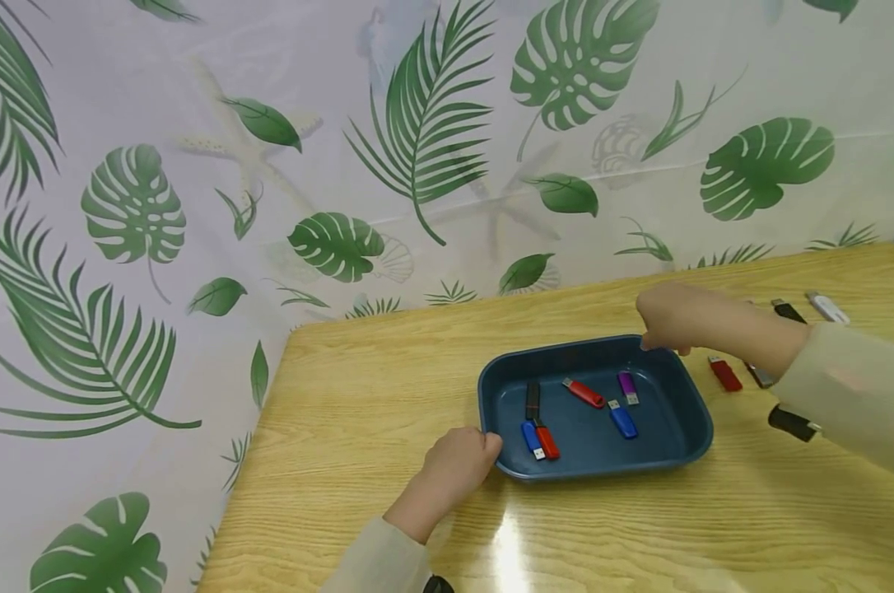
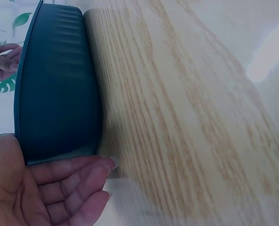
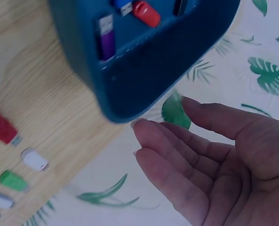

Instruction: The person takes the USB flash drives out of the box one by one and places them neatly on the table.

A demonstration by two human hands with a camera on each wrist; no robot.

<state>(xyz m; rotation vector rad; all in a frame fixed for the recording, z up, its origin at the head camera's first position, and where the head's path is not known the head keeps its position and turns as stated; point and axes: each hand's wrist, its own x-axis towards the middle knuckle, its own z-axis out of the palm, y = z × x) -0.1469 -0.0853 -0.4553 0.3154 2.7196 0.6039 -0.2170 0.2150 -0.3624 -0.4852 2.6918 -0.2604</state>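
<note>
A dark blue tray point(image 1: 595, 472) holds several USB flash drives: a black one point(image 1: 533, 400), a purple one point(image 1: 628, 387), two red ones, including a red flash drive point(image 1: 584, 393), and two blue ones, including a blue flash drive point(image 1: 623, 419). At its front left corner my left hand point(image 1: 458, 461) grips the rim. The left wrist view shows those fingers point(image 2: 78, 181) bent against the outer wall, the thumb hidden behind the rim. By the back right corner is my right hand point(image 3: 210, 162), thumb and fingers spread apart, holding nothing.
On the wooden table point(image 1: 365, 387) right of the tray lie more flash drives, among them a red one point(image 1: 725, 374), a white one point(image 1: 828, 307) and a green one point(image 3: 13, 180). The right forearm partly hides them. A leaf-patterned cloth point(image 1: 432, 148) hangs behind the table.
</note>
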